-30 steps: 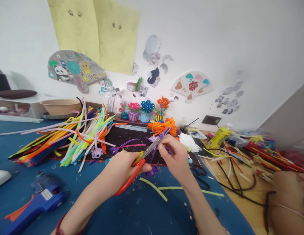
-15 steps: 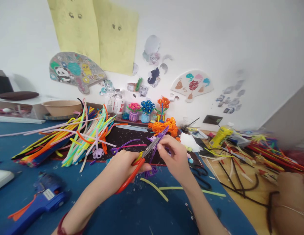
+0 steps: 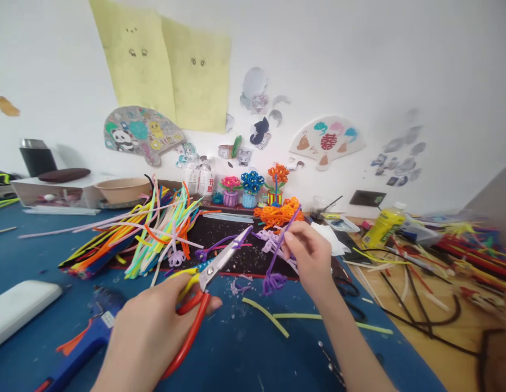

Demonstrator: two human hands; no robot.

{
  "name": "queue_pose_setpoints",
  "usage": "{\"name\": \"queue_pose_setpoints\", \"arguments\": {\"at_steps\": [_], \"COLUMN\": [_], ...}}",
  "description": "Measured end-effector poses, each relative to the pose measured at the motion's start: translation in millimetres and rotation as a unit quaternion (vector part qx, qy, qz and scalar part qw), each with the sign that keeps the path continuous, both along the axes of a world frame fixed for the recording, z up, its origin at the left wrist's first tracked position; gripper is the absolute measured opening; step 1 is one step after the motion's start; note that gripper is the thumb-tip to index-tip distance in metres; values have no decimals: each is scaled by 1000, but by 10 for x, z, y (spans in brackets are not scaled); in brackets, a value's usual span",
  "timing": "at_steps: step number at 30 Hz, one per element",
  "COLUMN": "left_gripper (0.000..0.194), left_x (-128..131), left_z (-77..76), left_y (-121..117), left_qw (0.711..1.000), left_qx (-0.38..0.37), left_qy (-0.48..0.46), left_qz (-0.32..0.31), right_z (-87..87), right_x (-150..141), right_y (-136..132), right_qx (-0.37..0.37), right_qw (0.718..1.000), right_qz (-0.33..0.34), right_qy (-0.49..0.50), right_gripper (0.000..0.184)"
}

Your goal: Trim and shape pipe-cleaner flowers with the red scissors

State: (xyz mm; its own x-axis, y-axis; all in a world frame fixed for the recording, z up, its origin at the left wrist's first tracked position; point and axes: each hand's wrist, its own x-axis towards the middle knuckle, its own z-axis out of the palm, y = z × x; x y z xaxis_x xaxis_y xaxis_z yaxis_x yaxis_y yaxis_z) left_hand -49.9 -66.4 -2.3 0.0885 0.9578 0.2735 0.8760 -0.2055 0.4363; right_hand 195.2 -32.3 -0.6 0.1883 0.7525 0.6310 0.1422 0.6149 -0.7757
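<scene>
Our left grip [image 3: 155,318] is wrapped around the handles of the scissors [image 3: 211,270]; our right grip [image 3: 313,255] pinches a purple stem [image 3: 281,240], its looped end hanging below. Beyond both grips, a purple pot [image 3: 230,199] holds pink flowers [image 3: 230,183], a blue pot [image 3: 249,201] blue flowers [image 3: 252,182], a striped pot [image 3: 274,198] orange flowers [image 3: 278,173]. Past the left grip sits a beige bowl [image 3: 122,191], contents hidden; right of the right grip, a yellow bottle [image 3: 383,226].

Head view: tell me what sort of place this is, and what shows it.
Most likely a craft worktable, perhaps in a home or small studio: bundles of colourful fuzzy stems lie on it, a blue glue gun rests at the left, and handmade-looking potted flowers stand at the back.
</scene>
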Motion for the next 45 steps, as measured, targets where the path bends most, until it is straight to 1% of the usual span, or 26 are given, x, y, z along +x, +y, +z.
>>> {"name": "queue_pose_setpoints", "arguments": {"at_steps": [1, 2, 3, 6, 9, 13, 17, 19, 22, 25, 26, 28, 30, 31, 33, 34, 36, 38, 39, 40, 41, 42, 44, 45], "left_gripper": [35, 34, 33, 25, 31, 36, 37, 37, 38, 42, 44, 50, 52, 47, 34, 31, 26, 21, 20, 19, 20, 23, 26, 27], "left_x": [-50, -98, -143, -250, -297, -304, -308, -322, -380, -465, -487, -496, -451, -410, -311, -260, -164, -68, -12, 52, 125, 207, 383, 470], "left_z": [-14, -30, -49, -118, -178, -204, -171, -161, -182, -225, -233, -225, -178, -142, -56, -12, 69, 135, 166, 195, 226, 256, 313, 337], "left_y": [-76, -137, -180, -207, -146, -81, -68, -58, -28, 9, 18, 24, 17, 13, 19, 35, 101, 200, 254, 307, 355, 398, 469, 499], "left_qw": [994, 982, 971, 947, 924, 903, 898, 896, 888, 889, 890, 888, 886, 889, 903, 915, 951, 989, 998, 999, 991, 973, 920, 892], "left_qx": [38, 69, 89, 141, 187, 220, 221, 229, 252, 247, 241, 236, 241, 244, 215, 198, 135, 46, 22, 9, -9, -31, -71, -74], "left_qy": [82, 147, 197, 282, 331, 368, 374, 376, 380, 380, 383, 393, 395, 388, 356, 326, 254, 127, 47, -38, -122, -200, -338, -393], "left_qz": [62, 95, 105, 60, 29, 38, 63, 63, 56, 67, 62, 30, 4, 19, 104, 133, 110, 66, 39, 4, -47, -108, -186, -211], "right_z": [7, 12, 17, 19, 11, 12, 21, 19, 6, -4, -5, -2, 6, 11, 20, 24, 29, 30, 29, 29, 28, 28, 26, 25], "right_x": [3, 7, 12, 27, 37, 32, 21, 22, 31, 38, 38, 35, 32, 31, 32, 34, 36, 31, 25, 16, 6, -5, -24, -31], "right_y": [-1, -1, 0, 6, 13, 14, 6, 6, 15, 25, 27, 26, 20, 15, 3, -4, -20, -34, -40, -45, -49, -51, -51, -50], "right_qx": [2, 2, 1, -3, -6, -13, -32, -42, -66, -98, -104, -113, -117, -119, -124, -127, -139, -153, -158, -163, -166, -169, -175, -176], "right_qw": [1000, 1000, 1000, 999, 999, 999, 998, 996, 990, 984, 982, 980, 977, 976, 973, 972, 968, 963, 962, 960, 958, 957, 953, 951], "right_qz": [-1, -3, -6, -11, -5, 11, 38, 62, 116, 146, 150, 160, 171, 176, 186, 191, 205, 219, 224, 229, 233, 236, 241, 245], "right_qy": [6, 10, 15, 30, 37, 33, 33, 38, 44, 38, 37, 44, 52, 54, 57, 56, 47, 25, 12, -2, -15, -27, -52, -65], "right_gripper": [13, 13, 13, 13, 13, 13, 15, 17, 18, 20, 20, 21, 21, 21, 22, 22, 22, 22, 22, 22, 23, 24, 25, 25]}}
